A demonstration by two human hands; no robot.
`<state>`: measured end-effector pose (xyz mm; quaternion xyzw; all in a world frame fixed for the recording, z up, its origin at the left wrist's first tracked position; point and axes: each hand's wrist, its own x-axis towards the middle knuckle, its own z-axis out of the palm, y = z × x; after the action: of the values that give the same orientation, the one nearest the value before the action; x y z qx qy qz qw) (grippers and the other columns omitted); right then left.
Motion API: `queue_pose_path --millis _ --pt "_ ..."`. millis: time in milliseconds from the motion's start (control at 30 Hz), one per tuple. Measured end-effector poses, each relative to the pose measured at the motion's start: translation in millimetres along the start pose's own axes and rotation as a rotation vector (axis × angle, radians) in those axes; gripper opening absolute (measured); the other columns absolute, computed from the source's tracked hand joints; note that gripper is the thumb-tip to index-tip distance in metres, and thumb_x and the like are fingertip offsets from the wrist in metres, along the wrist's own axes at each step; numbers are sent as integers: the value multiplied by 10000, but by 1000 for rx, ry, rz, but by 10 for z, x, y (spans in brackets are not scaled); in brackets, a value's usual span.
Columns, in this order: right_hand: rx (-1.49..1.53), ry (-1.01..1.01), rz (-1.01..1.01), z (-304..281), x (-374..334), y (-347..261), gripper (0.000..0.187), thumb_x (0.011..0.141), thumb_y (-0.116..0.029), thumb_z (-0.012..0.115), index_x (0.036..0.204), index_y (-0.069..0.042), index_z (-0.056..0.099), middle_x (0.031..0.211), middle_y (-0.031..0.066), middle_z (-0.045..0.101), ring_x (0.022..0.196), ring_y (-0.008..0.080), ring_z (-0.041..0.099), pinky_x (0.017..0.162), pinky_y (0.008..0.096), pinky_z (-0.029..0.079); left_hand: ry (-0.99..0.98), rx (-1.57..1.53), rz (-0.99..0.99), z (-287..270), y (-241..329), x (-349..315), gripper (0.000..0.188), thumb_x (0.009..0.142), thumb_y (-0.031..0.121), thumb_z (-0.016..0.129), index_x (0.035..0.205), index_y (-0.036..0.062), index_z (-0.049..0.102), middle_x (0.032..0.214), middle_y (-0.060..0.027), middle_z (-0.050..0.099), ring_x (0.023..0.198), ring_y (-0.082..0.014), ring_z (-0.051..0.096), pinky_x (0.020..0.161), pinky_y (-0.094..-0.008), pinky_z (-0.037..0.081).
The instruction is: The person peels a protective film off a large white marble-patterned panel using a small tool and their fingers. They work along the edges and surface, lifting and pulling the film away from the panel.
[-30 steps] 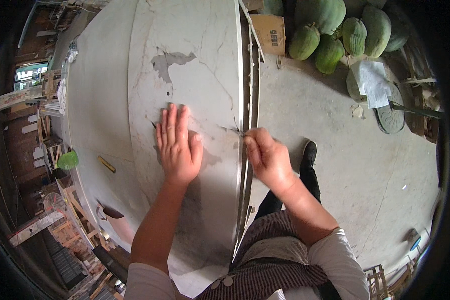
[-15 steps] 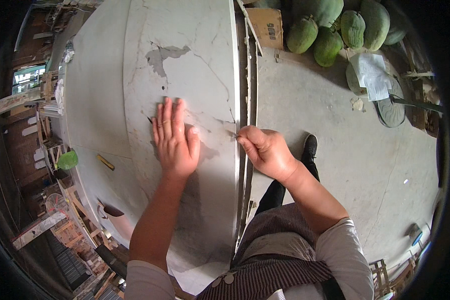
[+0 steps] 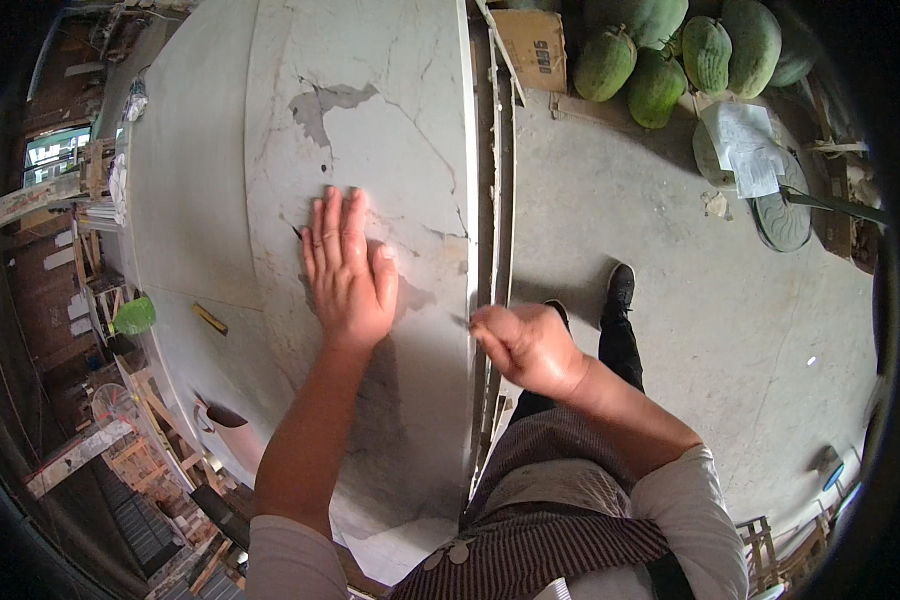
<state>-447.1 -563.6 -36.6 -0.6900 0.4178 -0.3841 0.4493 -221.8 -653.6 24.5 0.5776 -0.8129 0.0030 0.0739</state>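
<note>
A pale sheet with a marble-like pattern of veins and grey patches [image 3: 400, 60] covers the work surface, its long straight edge running along the right. My left hand [image 3: 352, 285] lies flat on it, fingers stretched toward the far end and slightly spread. At that right edge is my right hand [image 3: 532, 348], its fingers curled closed in a pinch. A small dark sliver seems to stick out at its fingertips; the hand hides the rest, and motion blurs it.
A yellow hand tool [image 3: 210, 319] and a brown-and-white cup-like object [image 3: 232, 432] lie left on the surface. Beyond it, right, are a cardboard box [image 3: 532, 50], several green melons [image 3: 658, 88] and papers [image 3: 745, 150]. A green container [image 3: 135, 316] stands at far left.
My right hand has slid along the edge toward me. My left hand stays nearly in place, flat on the sheet. One of my feet now shows farther forward beside the other.
</note>
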Motion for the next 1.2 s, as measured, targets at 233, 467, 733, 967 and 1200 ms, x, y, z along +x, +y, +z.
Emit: queue_pose_path --millis 233,467,733,967,1200 --pt "192 42 -110 -37 -109 4 107 925 -155 639 1023 -112 630 834 102 664 699 289 670 638 423 552 -7 -13 6 -40 36 11 594 954 228 453 1505 22 366 1549 -230 342 1438 -430 295 1193 -533 172" --pt "-86 116 -11 -174 408 221 159 995 -252 566 971 -94 571 663 146 591 571 351 607 509 443 494 -14 -15 -1 -16 -15 -3 646 919 239 501 1522 59 354 1569 -213 323 1455 -415 289 1185 -556 173" --pt "100 -174 -222 -270 71 51 95 926 -148 611 1002 -90 609 850 104 651 749 289 680 677 416 569 -23 8 3 -45 26 4 632 914 209 467 1504 9 361 1546 -238 340 1434 -439 296 1192 -540 174" --pt "-72 264 131 -846 1469 555 164 1014 -204 537 1034 -48 580 855 199 640 761 408 616 690 440 513 -78 -43 -62 -61 24 11 634 898 190 480 1498 12 379 1566 -223 320 1464 -421 265 1196 -566 142" --pt "-79 320 55 -1047 2032 670 201 1006 -255 550 983 -56 568 827 207 641 775 417 617 682 457 502 -46 -15 -13 -40 -6 27 602 920 222 443 1472 -12 402 1539 -253 346 1442 -436 296 1184 -577 173"
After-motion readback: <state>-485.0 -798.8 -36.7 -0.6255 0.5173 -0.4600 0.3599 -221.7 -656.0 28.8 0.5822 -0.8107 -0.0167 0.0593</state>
